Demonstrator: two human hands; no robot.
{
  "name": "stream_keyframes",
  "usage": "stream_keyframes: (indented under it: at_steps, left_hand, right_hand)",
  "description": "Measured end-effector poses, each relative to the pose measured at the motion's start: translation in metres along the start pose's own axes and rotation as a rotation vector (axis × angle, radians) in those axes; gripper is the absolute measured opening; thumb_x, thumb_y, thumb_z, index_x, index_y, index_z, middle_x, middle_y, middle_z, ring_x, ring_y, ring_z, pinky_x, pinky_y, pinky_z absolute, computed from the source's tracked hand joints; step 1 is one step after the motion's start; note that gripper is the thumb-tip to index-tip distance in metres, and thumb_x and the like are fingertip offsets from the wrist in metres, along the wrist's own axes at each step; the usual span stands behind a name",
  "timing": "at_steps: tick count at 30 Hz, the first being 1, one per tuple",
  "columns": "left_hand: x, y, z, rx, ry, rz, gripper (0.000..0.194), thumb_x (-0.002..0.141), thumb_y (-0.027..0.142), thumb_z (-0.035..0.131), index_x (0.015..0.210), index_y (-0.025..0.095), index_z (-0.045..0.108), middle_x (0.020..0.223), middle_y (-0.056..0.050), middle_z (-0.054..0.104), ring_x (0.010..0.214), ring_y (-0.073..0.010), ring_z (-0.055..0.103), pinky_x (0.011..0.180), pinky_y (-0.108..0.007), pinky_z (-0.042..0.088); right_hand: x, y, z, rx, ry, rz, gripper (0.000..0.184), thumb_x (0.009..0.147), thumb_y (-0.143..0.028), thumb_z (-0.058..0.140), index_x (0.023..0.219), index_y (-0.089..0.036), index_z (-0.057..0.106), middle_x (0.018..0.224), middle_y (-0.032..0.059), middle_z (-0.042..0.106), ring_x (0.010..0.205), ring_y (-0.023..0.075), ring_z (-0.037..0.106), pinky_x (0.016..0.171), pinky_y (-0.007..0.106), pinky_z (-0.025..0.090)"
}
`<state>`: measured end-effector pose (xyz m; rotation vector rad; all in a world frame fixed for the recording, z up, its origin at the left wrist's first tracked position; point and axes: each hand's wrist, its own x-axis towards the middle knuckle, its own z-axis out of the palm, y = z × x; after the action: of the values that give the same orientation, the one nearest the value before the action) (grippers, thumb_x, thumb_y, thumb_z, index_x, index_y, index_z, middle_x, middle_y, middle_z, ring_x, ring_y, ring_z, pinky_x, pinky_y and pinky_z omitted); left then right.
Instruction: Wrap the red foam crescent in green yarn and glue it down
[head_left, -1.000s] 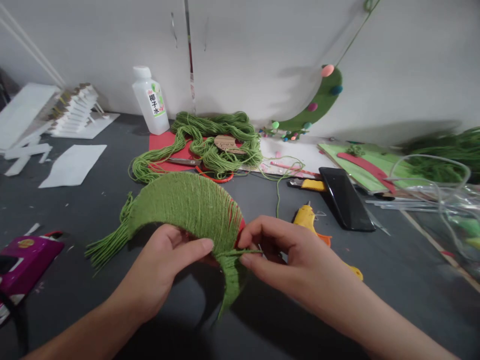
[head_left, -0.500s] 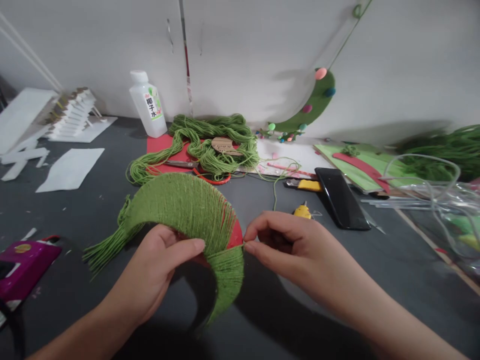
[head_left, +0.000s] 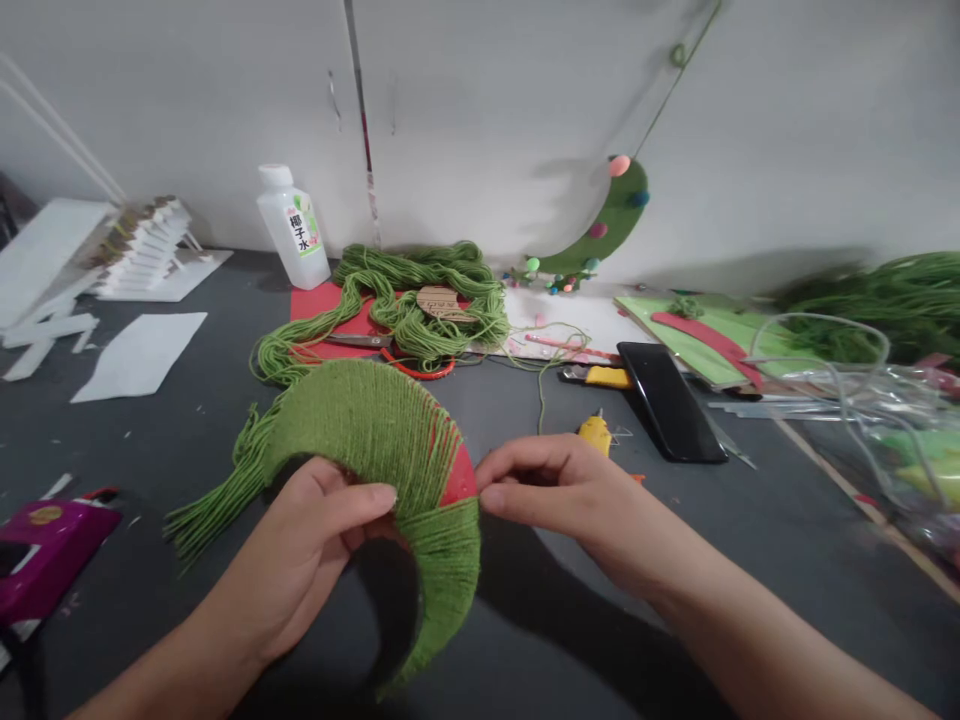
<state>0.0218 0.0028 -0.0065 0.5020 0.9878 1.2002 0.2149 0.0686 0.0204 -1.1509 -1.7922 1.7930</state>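
A crescent [head_left: 356,420] wrapped in green yarn is tilted over the table, its pointed end toward me. Bare red card [head_left: 460,482] shows through a gap in the wrapping near its right edge. My left hand [head_left: 319,545] grips the inner curve, thumb on top and fingers underneath. At the right edge, my right hand [head_left: 574,500] pinches the green yarn where the strand meets the crescent; its fingertips hide most of that strand. Loose yarn ends [head_left: 217,510] trail from the crescent's left side onto the table.
Behind lie a green yarn skein [head_left: 420,290], scissors [head_left: 420,370], a yellow cutter [head_left: 607,377] and a phone [head_left: 671,400]. A yellow glue gun tip [head_left: 596,432] is beyond my right hand. A white bottle [head_left: 294,230] stands left; a purple device [head_left: 56,550] lies nearer.
The crescent has turned slightly, its lower point swinging left and toward me. My right hand stays pinched at its edge. The whole view has shifted a little.
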Motion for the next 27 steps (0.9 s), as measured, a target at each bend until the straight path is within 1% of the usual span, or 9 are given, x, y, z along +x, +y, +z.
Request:
stream_keyframes:
  at_steps: [2, 4, 7, 11, 14, 17, 19, 22, 27]
  left_hand:
    - [0.0, -0.001, -0.001, 0.0, -0.003, 0.003, 0.021, 0.069, 0.013, 0.068, 0.088, 0.02, 0.073, 0.075, -0.002, 0.073, 0.074, -0.0176, 0.067, 0.064, -0.024, 0.052]
    - [0.0, -0.001, -0.001, 0.007, -0.006, 0.0, 0.02, 0.07, 0.014, 0.068, 0.088, 0.02, 0.073, 0.076, -0.002, 0.073, 0.076, -0.018, 0.067, 0.065, -0.025, 0.052]
    - [0.0, -0.002, 0.0, 0.019, -0.017, 0.007, 0.018, 0.071, 0.015, 0.068, 0.088, 0.02, 0.073, 0.078, -0.003, 0.073, 0.079, -0.0185, 0.067, 0.068, -0.025, 0.052]
    - [-0.002, -0.003, -0.001, 0.026, -0.013, 0.005, 0.017, 0.073, 0.017, 0.066, 0.089, 0.02, 0.071, 0.086, -0.003, 0.073, 0.088, -0.0215, 0.066, 0.075, -0.03, 0.052]
    - [-0.005, -0.003, 0.0, 0.009, -0.05, 0.037, 0.035, 0.071, 0.018, 0.067, 0.107, 0.022, 0.065, 0.103, -0.004, 0.07, 0.103, -0.0245, 0.061, 0.084, -0.033, 0.049]
    - [-0.009, -0.004, 0.004, -0.017, -0.121, 0.062, 0.065, 0.068, 0.013, 0.07, 0.128, 0.027, 0.048, 0.121, -0.003, 0.062, 0.117, -0.025, 0.051, 0.094, -0.034, 0.043]
    - [-0.01, -0.004, 0.008, -0.044, -0.167, 0.032, 0.077, 0.067, 0.009, 0.069, 0.135, 0.028, 0.038, 0.127, -0.004, 0.058, 0.121, -0.026, 0.048, 0.096, -0.035, 0.042]
    - [-0.01, -0.006, 0.012, -0.1, -0.206, 0.024, 0.082, 0.068, 0.008, 0.068, 0.139, 0.027, 0.031, 0.129, -0.007, 0.056, 0.123, -0.0277, 0.046, 0.097, -0.036, 0.04]
    - [-0.01, -0.007, 0.016, -0.126, -0.198, 0.039, 0.076, 0.073, 0.008, 0.062, 0.14, 0.028, 0.029, 0.128, -0.005, 0.057, 0.122, -0.0249, 0.047, 0.1, -0.035, 0.038]
  right_hand:
    - [0.001, 0.003, 0.001, 0.133, -0.011, 0.027, 0.008, 0.07, -0.027, 0.068, 0.071, -0.019, 0.069, 0.063, -0.0027, 0.056, 0.057, 0.0089, 0.041, 0.057, 0.023, 0.032]
    - [0.002, 0.003, 0.001, 0.191, -0.014, 0.044, 0.004, 0.07, -0.024, 0.067, 0.07, -0.021, 0.069, 0.06, -0.0042, 0.054, 0.052, 0.0073, 0.037, 0.055, 0.023, 0.031]
    - [0.001, 0.002, 0.002, 0.189, -0.014, 0.044, 0.005, 0.072, -0.023, 0.065, 0.069, -0.022, 0.069, 0.057, -0.0052, 0.051, 0.05, 0.0069, 0.032, 0.052, 0.024, 0.028]
    - [0.001, 0.003, 0.004, 0.127, 0.032, 0.038, 0.01, 0.071, -0.028, 0.067, 0.068, -0.018, 0.067, 0.058, -0.004, 0.048, 0.054, 0.0083, 0.034, 0.052, 0.024, 0.025]
    - [0.001, 0.004, 0.009, 0.077, 0.083, 0.012, 0.016, 0.07, -0.031, 0.065, 0.068, -0.016, 0.063, 0.059, -0.0037, 0.046, 0.056, 0.0087, 0.034, 0.052, 0.023, 0.024]
    - [-0.001, 0.005, 0.015, 0.055, 0.137, -0.034, 0.014, 0.072, -0.029, 0.061, 0.069, -0.015, 0.06, 0.059, -0.0041, 0.044, 0.056, 0.0086, 0.033, 0.052, 0.023, 0.024]
    - [-0.003, 0.005, 0.021, 0.057, 0.18, -0.052, 0.013, 0.073, -0.028, 0.059, 0.069, -0.016, 0.059, 0.057, -0.0053, 0.04, 0.054, 0.0085, 0.031, 0.051, 0.023, 0.024]
    - [-0.005, 0.004, 0.029, 0.101, 0.27, -0.077, 0.015, 0.073, -0.03, 0.058, 0.068, -0.016, 0.058, 0.054, -0.0061, 0.037, 0.052, 0.0083, 0.029, 0.049, 0.022, 0.024]
    - [-0.006, 0.006, 0.039, 0.178, 0.42, -0.122, 0.015, 0.072, -0.031, 0.059, 0.067, -0.017, 0.057, 0.053, -0.0061, 0.039, 0.051, 0.0083, 0.032, 0.048, 0.021, 0.027]
